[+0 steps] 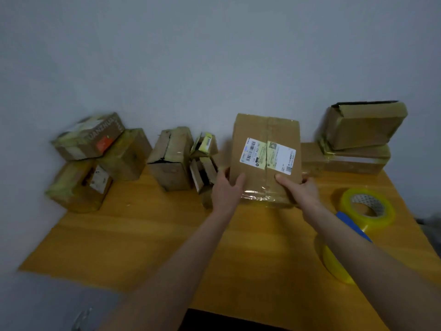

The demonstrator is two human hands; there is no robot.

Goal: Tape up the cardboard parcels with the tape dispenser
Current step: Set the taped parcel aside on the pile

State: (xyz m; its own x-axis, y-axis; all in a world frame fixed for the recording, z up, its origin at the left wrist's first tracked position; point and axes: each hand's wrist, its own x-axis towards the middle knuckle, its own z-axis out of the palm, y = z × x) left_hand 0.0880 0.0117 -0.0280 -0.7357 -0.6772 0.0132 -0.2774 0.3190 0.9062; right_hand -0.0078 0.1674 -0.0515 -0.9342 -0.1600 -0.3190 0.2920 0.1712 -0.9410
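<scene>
Parcels of brown cardboard, heavily taped, are piled at the far left of the yellow wooden table. On the topmost box the letters "UANZHUA" can be read beside an orange-red patch. Further right, a cluster of smaller torn cartons is seen. The left hand is curled round the near left corner of the flat brown cardboard parcel, thumb on its face. The right hand is wrapped round the near right corner likewise, so the parcel is held at mid-table with its far end tipped up. A white-and-yellow shipping label with barcode and QR code is stuck on it, its print too small to be read. Clear tape is already laid along the centre seam. The parcel would best be set flat, an untaped seam upward, and pinned by one hand. At the right, two taped boxes are stacked. A yellowish roll of clear tape lies beside the blue-handled tape dispenser, which is partly hidden by the forearm.
</scene>
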